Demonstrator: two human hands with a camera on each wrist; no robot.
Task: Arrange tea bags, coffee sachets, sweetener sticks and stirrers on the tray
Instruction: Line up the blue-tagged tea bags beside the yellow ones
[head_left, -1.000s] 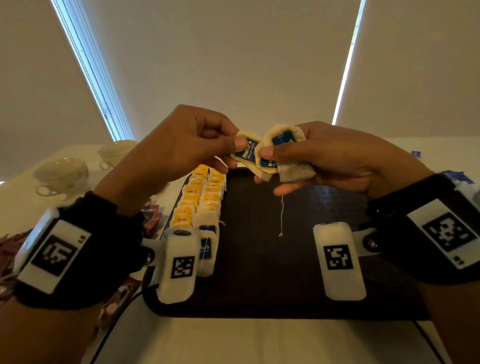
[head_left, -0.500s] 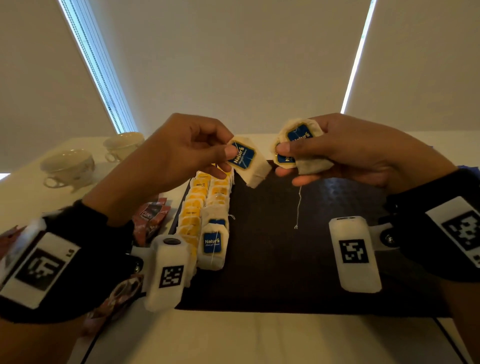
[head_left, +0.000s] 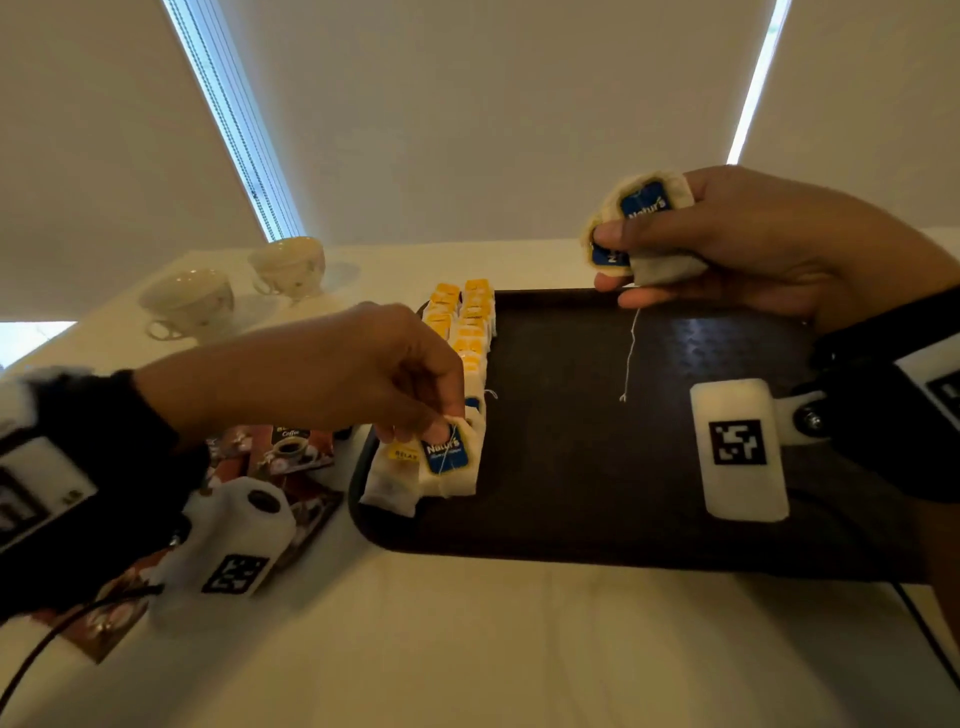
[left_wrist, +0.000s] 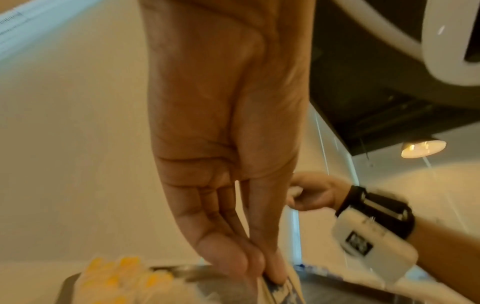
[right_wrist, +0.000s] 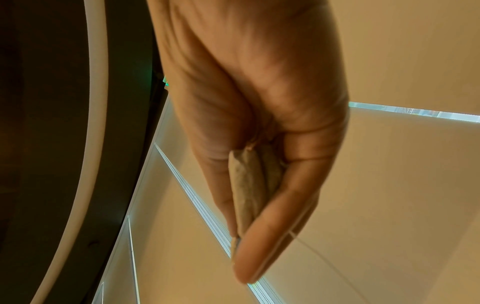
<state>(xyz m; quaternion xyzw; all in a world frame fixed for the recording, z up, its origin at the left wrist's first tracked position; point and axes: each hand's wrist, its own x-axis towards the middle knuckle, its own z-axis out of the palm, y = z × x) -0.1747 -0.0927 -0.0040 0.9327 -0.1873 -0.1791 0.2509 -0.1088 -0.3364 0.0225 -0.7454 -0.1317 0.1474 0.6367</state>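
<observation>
Two hands: I have both in the head view, each holding tea bags over or on the dark brown rectangular tray (head_left: 649, 525).
Left hand (head_left: 363, 374): I see thumb and fingertips (left_wrist: 275, 273) pinched together on the top edge of a white tea bag with a blue "Natur's" tag (head_left: 451, 457), which sits on the tray at about 9 o'clock, near its left rim.
Neighbour: a white tea bag with a yellow "RELAX" tag (head_left: 397, 475) lies just beside it on the left, touching it.
Rows: two lines of yellow-tagged white tea bags (head_left: 467, 317) run from behind the left hand toward the tray's 11 o'clock corner.
Right hand (head_left: 769, 244): I hold it raised over the tray's far edge, around 1 o'clock, thumb clamped against curled fingers on a small bunch of white blue-tagged tea bags (head_left: 641, 228); the right wrist view shows them pressed flat between thumb and fingers.
String: a thin white thread (head_left: 630, 353) hangs from that bunch over the tray.
Coffee: brown coffee sachets with a cup picture (head_left: 291, 449) lie on the cream tabletop (head_left: 467, 649) left of the tray.
Cups: two pale china teacups (head_left: 192, 299) stand on the table at 10 o'clock, well apart from the tray.
</observation>
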